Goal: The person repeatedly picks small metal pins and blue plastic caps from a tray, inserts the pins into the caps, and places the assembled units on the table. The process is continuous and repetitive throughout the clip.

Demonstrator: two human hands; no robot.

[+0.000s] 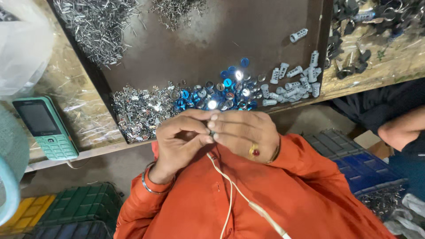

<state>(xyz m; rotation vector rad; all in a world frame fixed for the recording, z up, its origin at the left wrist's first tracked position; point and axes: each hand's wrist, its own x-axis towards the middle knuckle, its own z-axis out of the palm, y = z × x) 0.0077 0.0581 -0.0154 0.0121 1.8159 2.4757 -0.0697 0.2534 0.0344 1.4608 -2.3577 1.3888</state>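
Hands are meeting at the middle of the head view, close to the chest of an orange shirt (265,194). The left hand (183,137) is curling its fingers inward, thumb and fingertips pinching a small dark part (211,130), and a metal bangle (148,183) is circling its wrist. The right hand (245,132) is pressing its fingertips against the same part from the other side, so both hands are closing narrowly on it; the part is mostly hidden between the fingers and its shape cannot be told. A ring (254,152) with a red stone is sitting on a right finger. A white cord (230,194) is running down the shirt.

Just beyond the hands, a dark tray (212,44) is lying on the tabletop (75,102). Blue and silver caps (223,90) are heaped near its front edge, grey plugs (294,82) are lying to their right, small silver pieces (139,110) to their left, and thin metal pins (95,26) are piled at the far left. A green phone (44,128) is resting on the tabletop left of the tray. Crates (358,163) are standing on the floor below, and another person's arm (403,128) is showing at the right edge.
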